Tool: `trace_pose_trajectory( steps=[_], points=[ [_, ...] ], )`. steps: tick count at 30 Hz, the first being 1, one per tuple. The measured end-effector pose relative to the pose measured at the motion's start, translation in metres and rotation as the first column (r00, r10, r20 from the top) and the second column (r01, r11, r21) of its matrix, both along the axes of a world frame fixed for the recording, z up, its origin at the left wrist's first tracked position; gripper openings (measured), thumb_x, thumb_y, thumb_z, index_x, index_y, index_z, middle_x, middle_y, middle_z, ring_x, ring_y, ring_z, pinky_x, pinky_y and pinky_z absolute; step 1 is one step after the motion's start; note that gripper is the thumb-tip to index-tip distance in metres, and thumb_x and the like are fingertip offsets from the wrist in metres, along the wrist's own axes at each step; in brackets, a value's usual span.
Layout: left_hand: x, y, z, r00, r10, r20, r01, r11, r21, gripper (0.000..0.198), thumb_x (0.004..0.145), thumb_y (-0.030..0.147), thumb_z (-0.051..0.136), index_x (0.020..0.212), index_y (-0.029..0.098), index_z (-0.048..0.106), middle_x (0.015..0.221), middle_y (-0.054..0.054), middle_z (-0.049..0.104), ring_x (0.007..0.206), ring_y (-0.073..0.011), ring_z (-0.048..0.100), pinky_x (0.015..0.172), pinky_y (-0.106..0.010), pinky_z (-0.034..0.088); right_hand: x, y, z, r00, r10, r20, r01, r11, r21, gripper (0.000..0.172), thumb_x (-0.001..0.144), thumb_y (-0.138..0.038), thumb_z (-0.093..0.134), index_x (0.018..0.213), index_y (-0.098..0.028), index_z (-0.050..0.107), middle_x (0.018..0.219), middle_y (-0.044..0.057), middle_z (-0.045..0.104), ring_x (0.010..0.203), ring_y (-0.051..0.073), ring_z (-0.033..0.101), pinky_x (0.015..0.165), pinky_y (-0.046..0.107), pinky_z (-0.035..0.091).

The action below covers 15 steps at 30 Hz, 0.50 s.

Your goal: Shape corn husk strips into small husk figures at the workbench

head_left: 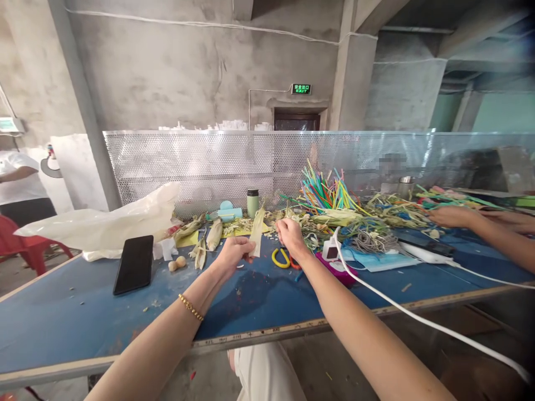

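Observation:
My left hand (233, 254) pinches the lower end of a pale corn-husk strip (256, 234) that stands up from the blue table (75, 317). A gold bead bracelet sits on that wrist. My right hand (289, 233) is closed in a loose fist just right of the strip, over a scatter of husk bits; what it holds is hidden. Yellow-handled scissors (281, 259) lie under my right wrist.
A black phone (134, 263) lies at the left beside a white plastic bag (108, 223). Husks, coloured straws (324, 192) and wire pile up at the right. A white cable (418, 320) crosses the front. Another person's hands (451, 216) work at the far right.

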<state>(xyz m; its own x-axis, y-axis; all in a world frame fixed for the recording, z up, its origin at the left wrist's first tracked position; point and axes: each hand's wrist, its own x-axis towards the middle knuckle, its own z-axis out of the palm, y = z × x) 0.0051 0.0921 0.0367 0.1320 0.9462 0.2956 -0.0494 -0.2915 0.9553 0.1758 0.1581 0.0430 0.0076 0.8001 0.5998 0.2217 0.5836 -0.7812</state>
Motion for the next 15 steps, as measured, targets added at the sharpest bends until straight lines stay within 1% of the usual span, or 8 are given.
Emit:
trace_pose_trajectory(
  steps=[1,3,5,6,8,12,15],
  points=[
    [-0.002,0.001,0.0,1.0,0.03,0.002,-0.03,0.999,-0.017,0.028,0.062,0.034,0.072,0.051,0.013,0.057,0.047,-0.001,0.055,0.041,-0.0093,0.049,0.045,-0.022,0.037,0.0,-0.002,0.001,1.0,0.017,-0.023,-0.017,1.0,-0.003,0.037,0.087,-0.051,0.048,0.069,-0.02,0.052,0.052,-0.003,0.049,0.04,0.01,0.041,0.041,0.023,0.033],
    [-0.004,0.002,0.0,0.998,0.068,-0.007,-0.068,0.997,-0.037,0.025,0.062,0.032,0.072,0.052,0.013,0.058,0.046,-0.001,0.055,0.04,-0.0094,0.048,0.044,-0.022,0.036,-0.004,-0.008,0.003,0.993,0.114,-0.033,-0.114,0.993,-0.008,0.043,0.088,-0.058,0.044,0.075,-0.019,0.055,0.057,-0.002,0.053,0.042,0.01,0.045,0.042,0.023,0.034],
    [-0.004,0.002,0.0,0.998,0.058,-0.027,-0.059,0.998,-0.024,0.024,0.063,0.031,0.071,0.053,0.013,0.059,0.048,-0.002,0.056,0.04,-0.0093,0.049,0.044,-0.022,0.036,-0.012,-0.016,0.004,0.987,0.157,0.04,-0.158,0.987,0.01,0.042,0.085,-0.061,0.051,0.075,-0.019,0.055,0.056,-0.003,0.054,0.045,0.011,0.046,0.044,0.023,0.036],
    [-0.003,0.002,0.0,0.999,0.042,-0.031,-0.043,0.999,-0.01,0.025,0.064,0.031,0.071,0.053,0.013,0.059,0.049,-0.002,0.057,0.041,-0.0091,0.049,0.045,-0.022,0.036,-0.016,-0.018,0.005,0.987,0.148,0.065,-0.15,0.988,0.025,0.04,0.081,-0.059,0.058,0.074,-0.019,0.055,0.055,-0.003,0.053,0.046,0.011,0.047,0.045,0.023,0.036],
    [0.0,0.001,0.0,1.0,-0.006,-0.025,0.006,1.0,0.011,0.027,0.066,0.033,0.071,0.052,0.013,0.058,0.051,-0.002,0.057,0.042,-0.0091,0.05,0.046,-0.022,0.038,-0.022,-0.021,0.004,0.989,0.13,0.071,-0.133,0.99,0.04,0.036,0.078,-0.053,0.064,0.069,-0.019,0.053,0.052,-0.003,0.052,0.046,0.011,0.047,0.046,0.024,0.036],
    [0.007,-0.002,0.002,0.993,-0.115,0.001,0.115,0.993,0.018,0.028,0.066,0.035,0.073,0.055,0.013,0.06,0.053,-0.003,0.057,0.045,-0.0094,0.05,0.046,-0.023,0.039,-0.021,-0.016,0.002,0.996,0.081,-0.028,-0.08,0.996,0.035,0.03,0.084,-0.042,0.057,0.065,-0.02,0.051,0.047,-0.004,0.049,0.044,0.011,0.045,0.045,0.024,0.036],
    [0.011,-0.007,0.003,0.988,-0.153,0.01,0.153,0.988,0.015,0.029,0.066,0.036,0.074,0.055,0.013,0.06,0.054,-0.003,0.057,0.047,-0.0096,0.051,0.047,-0.023,0.04,-0.012,-0.005,0.004,0.99,0.06,-0.13,-0.057,0.998,0.023,0.028,0.085,-0.039,0.054,0.064,-0.022,0.047,0.047,-0.005,0.045,0.04,0.01,0.042,0.042,0.023,0.035]
  ],
)
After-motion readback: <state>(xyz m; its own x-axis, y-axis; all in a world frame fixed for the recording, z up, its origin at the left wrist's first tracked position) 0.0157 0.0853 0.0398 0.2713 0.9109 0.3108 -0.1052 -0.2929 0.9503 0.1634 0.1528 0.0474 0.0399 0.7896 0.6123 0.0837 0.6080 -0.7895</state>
